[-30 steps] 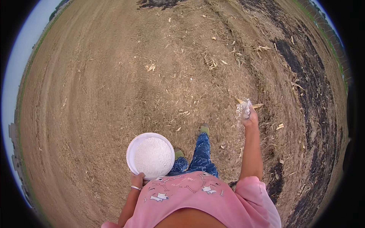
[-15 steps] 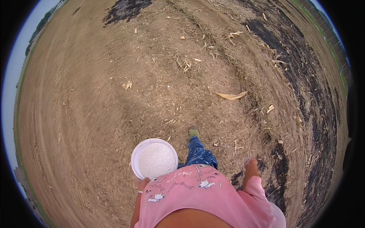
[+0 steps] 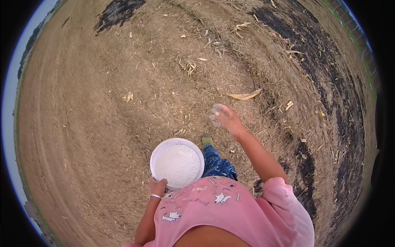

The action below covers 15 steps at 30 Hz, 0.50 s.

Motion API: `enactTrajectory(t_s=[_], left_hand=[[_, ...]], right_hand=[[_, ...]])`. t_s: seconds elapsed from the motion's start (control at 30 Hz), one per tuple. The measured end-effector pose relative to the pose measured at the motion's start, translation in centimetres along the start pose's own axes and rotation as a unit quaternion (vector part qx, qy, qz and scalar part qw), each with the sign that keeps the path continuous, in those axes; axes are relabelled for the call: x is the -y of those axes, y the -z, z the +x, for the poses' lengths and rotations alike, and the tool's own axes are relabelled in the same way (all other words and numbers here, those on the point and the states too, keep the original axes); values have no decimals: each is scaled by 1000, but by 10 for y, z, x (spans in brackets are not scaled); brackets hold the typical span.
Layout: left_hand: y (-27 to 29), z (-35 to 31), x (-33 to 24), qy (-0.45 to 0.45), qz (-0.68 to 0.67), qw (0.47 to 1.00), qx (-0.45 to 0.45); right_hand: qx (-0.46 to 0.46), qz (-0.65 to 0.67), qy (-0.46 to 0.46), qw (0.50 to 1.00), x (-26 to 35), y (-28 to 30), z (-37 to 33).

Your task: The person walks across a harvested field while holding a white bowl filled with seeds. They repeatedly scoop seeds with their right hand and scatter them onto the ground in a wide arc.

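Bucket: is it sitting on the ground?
No. The white bucket of white granules is held up against the body, with the left hand gripping its rim.

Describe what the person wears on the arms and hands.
Both forearms are bare, and both hands are gloveless. The left hand has a thin pale bangle at the wrist. The right hand shows no jewellery. A pink short sleeve covers the right upper arm.

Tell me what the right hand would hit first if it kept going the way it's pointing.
Probably nothing but ground: the right hand reaches forward over dry straw-strewn soil, with a dry leaf lying just right of that line. Depth is unclear.
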State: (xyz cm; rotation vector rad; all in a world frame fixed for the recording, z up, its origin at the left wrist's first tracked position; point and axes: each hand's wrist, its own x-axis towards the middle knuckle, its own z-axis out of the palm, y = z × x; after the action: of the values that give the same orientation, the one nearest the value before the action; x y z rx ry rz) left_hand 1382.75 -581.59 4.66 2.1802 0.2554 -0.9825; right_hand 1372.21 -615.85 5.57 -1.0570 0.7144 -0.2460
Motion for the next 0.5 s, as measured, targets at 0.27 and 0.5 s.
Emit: enactTrajectory(t_s=[0.27,0.5], left_hand=[[-16,12,-25,-97,82,992,27],[-28,12,-52,-166,115,978,51]], right_hand=[[218,-621,40,752,-108,-117,-13],[181,-354,-71,915,-195,-92,25]])
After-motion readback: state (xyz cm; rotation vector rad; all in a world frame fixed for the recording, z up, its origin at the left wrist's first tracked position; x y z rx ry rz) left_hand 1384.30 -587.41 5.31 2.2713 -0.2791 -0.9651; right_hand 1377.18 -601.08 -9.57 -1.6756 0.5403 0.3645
